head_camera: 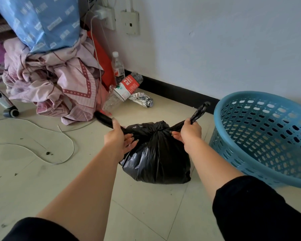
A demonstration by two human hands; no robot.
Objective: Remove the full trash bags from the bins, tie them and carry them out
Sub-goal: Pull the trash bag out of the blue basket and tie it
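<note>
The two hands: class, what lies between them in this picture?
In the head view, the knot of the black trash bag lies between the left hand and the right hand, each pulling one twisted end of the bag outward.

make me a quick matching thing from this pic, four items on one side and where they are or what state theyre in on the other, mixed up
Items:
1. black trash bag
2. blue basket
3. upright clear bottle
4. white cable

States:
A. standing against the wall
B. empty, no liner, at the right
C. looped loose on the floor
D. its two top ends pulled apart by left hand and right hand

Pairs: 1-D, 2-B, 3-A, 4-C
</note>
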